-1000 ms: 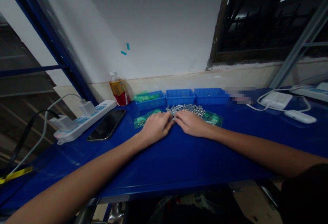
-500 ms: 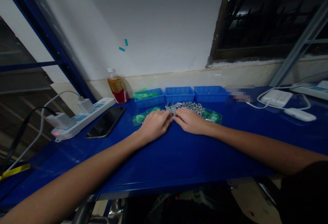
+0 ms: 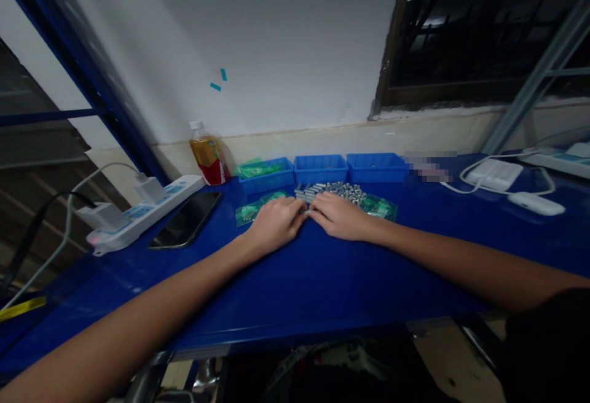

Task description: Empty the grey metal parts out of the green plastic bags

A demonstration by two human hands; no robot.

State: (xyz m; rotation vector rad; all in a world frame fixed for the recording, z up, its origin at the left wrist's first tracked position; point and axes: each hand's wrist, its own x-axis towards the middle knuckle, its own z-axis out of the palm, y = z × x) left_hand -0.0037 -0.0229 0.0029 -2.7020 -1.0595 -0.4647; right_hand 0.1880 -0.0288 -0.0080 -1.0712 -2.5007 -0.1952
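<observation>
Both hands rest side by side on the blue table [image 3: 322, 280], just in front of a heap of small silver metal cylinders [image 3: 334, 191]. My left hand [image 3: 275, 223] has its fingers curled and pinched toward the gap between the hands. My right hand [image 3: 338, 216] also has its fingers drawn together there, and a small silver piece shows between the fingertips. Green plastic bags lie under and beside the hands, one to the left [image 3: 251, 211] and one to the right [image 3: 380, 206].
Three blue bins [image 3: 321, 168] line the wall; the left one holds green bags. A drink bottle [image 3: 206, 155], a white power strip [image 3: 138, 214] with plugs, and a black phone [image 3: 185, 220] sit left. White devices with a cable [image 3: 507, 182] lie right.
The hands stay together at the heap with only slight finger movement. The view has drifted a little, so everything sits slightly lower-left to upper-left in the picture.
</observation>
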